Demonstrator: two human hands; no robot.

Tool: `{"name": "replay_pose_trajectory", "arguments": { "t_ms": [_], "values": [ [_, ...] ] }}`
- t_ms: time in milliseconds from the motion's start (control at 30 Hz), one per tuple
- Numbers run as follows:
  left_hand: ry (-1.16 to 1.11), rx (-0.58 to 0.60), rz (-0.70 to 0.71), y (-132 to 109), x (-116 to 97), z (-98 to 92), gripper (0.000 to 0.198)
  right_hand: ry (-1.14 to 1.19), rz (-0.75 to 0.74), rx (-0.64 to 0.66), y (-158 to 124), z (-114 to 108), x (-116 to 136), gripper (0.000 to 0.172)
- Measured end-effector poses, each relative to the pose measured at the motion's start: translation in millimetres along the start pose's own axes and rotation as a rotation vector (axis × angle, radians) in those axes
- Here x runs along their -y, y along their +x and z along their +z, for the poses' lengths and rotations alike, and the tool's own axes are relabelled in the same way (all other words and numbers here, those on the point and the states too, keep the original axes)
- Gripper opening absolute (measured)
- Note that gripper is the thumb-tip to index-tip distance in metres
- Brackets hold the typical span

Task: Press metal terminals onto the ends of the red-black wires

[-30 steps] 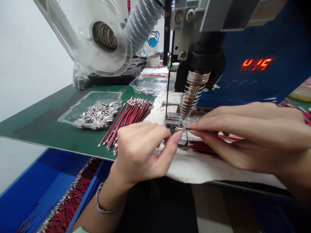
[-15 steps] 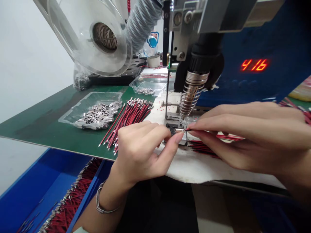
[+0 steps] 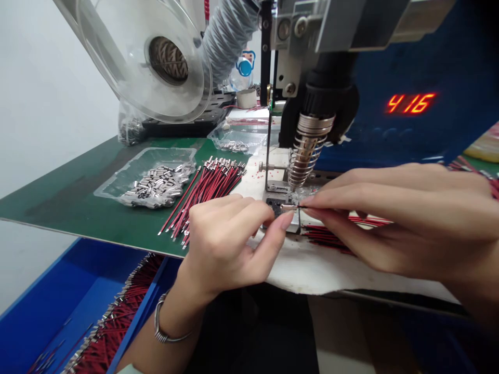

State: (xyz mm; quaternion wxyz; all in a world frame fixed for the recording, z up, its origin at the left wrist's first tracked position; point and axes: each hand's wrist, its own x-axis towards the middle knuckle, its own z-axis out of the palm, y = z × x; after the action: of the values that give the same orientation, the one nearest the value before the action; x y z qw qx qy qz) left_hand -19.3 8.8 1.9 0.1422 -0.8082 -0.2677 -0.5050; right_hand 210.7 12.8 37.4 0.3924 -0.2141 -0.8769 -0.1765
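My left hand [image 3: 232, 241] is closed, its thumb and index finger at a small metal cylinder motor [image 3: 288, 207] under the soldering head. The motor lies level at the small black-and-metal fixture [image 3: 276, 203]. My right hand [image 3: 405, 218] pinches a thin wire [image 3: 302, 206] at the motor's right end; its dark part shows at the fingertips. Directly above the motor stands the spring-wrapped soldering tip [image 3: 306, 150]. Beneath my right hand lies a bundle of red and black wires [image 3: 325, 236].
Left of my hands, wired motors [image 3: 212, 184] lie in a bundle beside a clear plastic tray [image 3: 113, 182] of loose motors. A second tray [image 3: 218, 136] sits behind. A blue bin [image 3: 50, 296] below holds more wired pieces. The blue machine [image 3: 390, 135] displays 416. A fume hood [image 3: 117, 57] stands at back left.
The motor has turned slightly and now lies more level. The red wire end at my right fingertips shows less. Otherwise both hands stay nearly still.
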Motion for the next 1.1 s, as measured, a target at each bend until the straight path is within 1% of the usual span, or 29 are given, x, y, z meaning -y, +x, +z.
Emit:
{"name": "replay_pose_trajectory", "arguments": {
  "t_ms": [267,433,600,733,933,1100],
  "values": [
    [-0.003,-0.009,0.003,0.0,0.0,0.5,0.027,-0.004,0.011,0.019,-1.6,-0.7,0.4,0.012],
    [0.001,0.002,0.008,0.4,-0.2,0.4,0.027,-0.013,0.004,-0.010,-0.3,-0.5,0.8,0.010],
    [0.005,0.012,0.008,-0.3,0.5,0.7,0.026,-0.018,0.028,-0.012,1.0,0.4,1.8,0.014],
    [0.008,0.012,0.010,-0.3,0.6,0.5,0.027,-0.011,0.032,-0.003,0.9,1.1,2.2,0.013],
    [0.013,0.024,-0.003,-0.7,0.1,-0.3,0.026,-0.004,0.029,-0.005,0.4,2.7,2.2,0.013],
    [0.001,0.024,0.002,-0.1,0.5,-0.1,0.025,0.007,0.011,0.007,2.0,2.0,1.8,0.016]
  ]
}}
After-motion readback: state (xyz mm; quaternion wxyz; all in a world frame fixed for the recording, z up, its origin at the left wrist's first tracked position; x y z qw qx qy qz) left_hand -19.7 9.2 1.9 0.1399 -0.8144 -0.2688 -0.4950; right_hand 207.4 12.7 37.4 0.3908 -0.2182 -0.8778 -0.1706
